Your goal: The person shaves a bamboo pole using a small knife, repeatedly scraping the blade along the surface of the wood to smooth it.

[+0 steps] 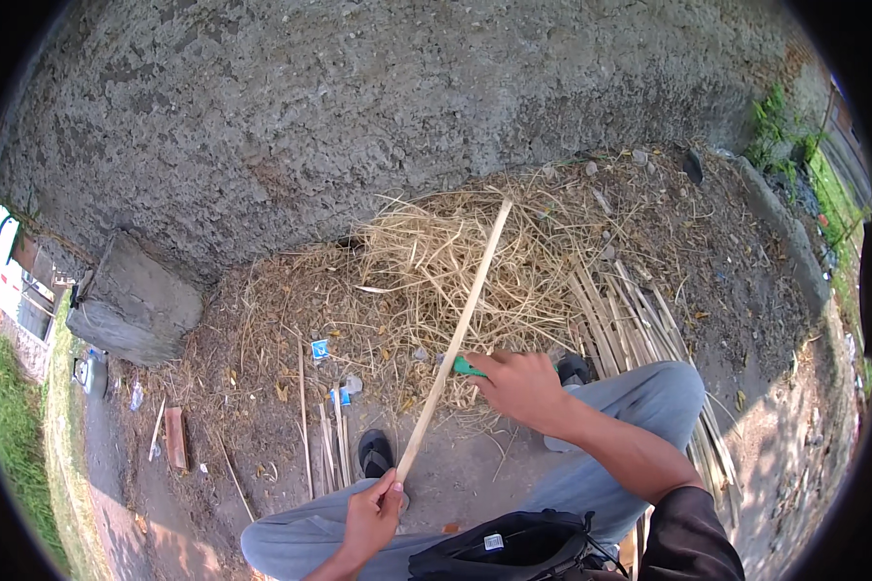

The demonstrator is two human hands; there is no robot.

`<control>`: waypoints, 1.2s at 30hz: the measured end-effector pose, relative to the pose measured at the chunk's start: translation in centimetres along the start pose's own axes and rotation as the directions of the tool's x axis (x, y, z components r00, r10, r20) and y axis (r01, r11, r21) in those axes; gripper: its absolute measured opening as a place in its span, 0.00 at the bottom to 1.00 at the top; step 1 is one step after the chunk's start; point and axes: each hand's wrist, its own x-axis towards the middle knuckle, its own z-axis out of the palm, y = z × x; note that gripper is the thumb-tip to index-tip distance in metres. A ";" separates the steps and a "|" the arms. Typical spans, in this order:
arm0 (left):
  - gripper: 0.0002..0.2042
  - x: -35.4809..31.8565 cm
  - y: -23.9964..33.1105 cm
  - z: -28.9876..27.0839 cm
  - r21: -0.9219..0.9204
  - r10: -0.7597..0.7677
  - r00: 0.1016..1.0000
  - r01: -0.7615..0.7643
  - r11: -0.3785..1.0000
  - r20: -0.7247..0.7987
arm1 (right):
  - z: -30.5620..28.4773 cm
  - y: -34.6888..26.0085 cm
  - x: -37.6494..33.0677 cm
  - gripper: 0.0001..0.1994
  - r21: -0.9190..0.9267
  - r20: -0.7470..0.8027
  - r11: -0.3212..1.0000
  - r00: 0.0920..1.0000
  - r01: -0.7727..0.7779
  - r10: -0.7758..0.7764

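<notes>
**Left hand (371,516) and right hand (525,387) at work on one long pale strip (458,334)**

The left hand is closed in a pinch: its thumb and fingers grip the near end of the strip, above the left trouser leg (305,531). The right hand is also closed, and its fingers are wrapped around a green handle (469,366). This handle meets the right edge of the strip, around its middle part; whether a blade touches the wood, I cannot tell.

The strip is held in front of the person, in the centre of the scene. Its long axis goes in a slant, from the near left to the far right, and the far end points toward the grey wall (378,107). Behind this far end lies a heap of pale shavings (436,257), at the foot of the wall.

On the right, beside the right knee, more strips (615,324) lie in a bundle on the ground. On the left, near the dark sandal (374,451), there are several thin sticks (327,445). A black bag (509,552) is at the person's lap.
</notes>
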 end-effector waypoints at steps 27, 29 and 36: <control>0.14 4.2 -0.2 2.6 -0.043 0.199 0.974 -0.205 0.978 -0.107 | 4.2 -3.2 -0.8 0.14 0.335 -0.129 0.936 0.990 0.103 -0.063; 0.14 3.9 0.3 3.0 0.133 0.237 0.958 -0.216 0.967 -0.164 | 3.9 -3.5 -0.6 0.14 0.314 -0.111 0.946 0.992 0.085 -0.053; 0.12 3.8 0.5 3.2 0.171 0.259 0.941 -0.224 0.959 -0.218 | 4.8 -3.6 -0.6 0.13 0.326 -0.091 0.944 0.996 0.053 -0.024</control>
